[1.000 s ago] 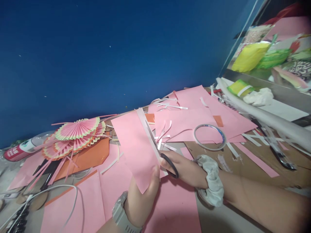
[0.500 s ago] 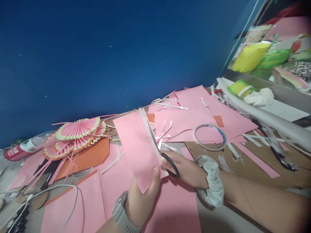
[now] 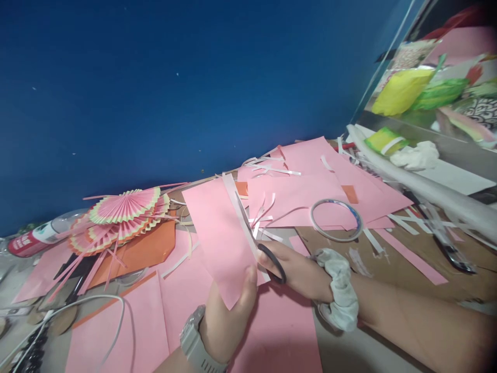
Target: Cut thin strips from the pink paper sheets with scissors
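My left hand [image 3: 227,321], with a grey watch on the wrist, pinches the near corner of a pink paper sheet [image 3: 219,235] and holds it up off the table. My right hand [image 3: 297,272], a grey scrunchie on its wrist, grips black-handled scissors [image 3: 256,241]. The blades run along the sheet's right edge, where a narrow pale strip [image 3: 233,194] is parting from the sheet.
Pink sheets and paper strips litter the table. Folded pink-and-yellow paper fans [image 3: 120,215] lie on orange paper at left, near a red-labelled bottle [image 3: 33,239]. A tape ring [image 3: 336,220] lies right of the scissors. White cables [image 3: 77,311] sit at front left. A blue wall stands behind.
The scissors have crept slightly further along the sheet's right edge. Both hands otherwise stay where they were.
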`<state>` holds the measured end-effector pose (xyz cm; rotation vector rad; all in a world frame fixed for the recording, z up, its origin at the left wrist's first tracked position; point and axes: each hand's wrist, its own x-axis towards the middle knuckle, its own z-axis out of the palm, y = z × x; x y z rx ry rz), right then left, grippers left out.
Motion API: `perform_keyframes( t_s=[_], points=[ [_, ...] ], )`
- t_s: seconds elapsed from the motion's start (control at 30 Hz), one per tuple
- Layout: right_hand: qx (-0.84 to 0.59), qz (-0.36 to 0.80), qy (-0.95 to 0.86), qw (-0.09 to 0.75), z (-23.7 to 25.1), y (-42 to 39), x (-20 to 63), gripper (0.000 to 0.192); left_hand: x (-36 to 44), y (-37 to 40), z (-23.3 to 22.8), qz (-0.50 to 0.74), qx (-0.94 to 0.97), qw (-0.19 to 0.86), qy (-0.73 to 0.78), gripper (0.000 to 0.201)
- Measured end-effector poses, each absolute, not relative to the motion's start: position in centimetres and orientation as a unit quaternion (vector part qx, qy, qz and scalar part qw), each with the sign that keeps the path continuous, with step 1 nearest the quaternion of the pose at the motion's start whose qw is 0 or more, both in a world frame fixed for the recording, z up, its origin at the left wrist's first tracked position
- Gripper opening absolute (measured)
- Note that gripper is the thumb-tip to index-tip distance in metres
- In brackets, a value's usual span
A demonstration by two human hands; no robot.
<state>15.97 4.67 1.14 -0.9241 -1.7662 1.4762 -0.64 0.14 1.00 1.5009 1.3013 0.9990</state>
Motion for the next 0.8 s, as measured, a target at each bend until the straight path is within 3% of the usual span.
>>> perform_keyframes(
  t_s=[0.33,0.8],
  points=[
    [-0.345,0.566,-0.671,0.333,1.1,4.71,16.01,0.062,-0.66,0.28,1.05,0.409,0.614,0.433,0.518,0.032],
    [-0.343,0.545,-0.68,0.351,1.1,4.82,15.91,0.061,-0.7,0.26,0.6,0.402,0.624,0.41,0.529,0.04]
  ],
)
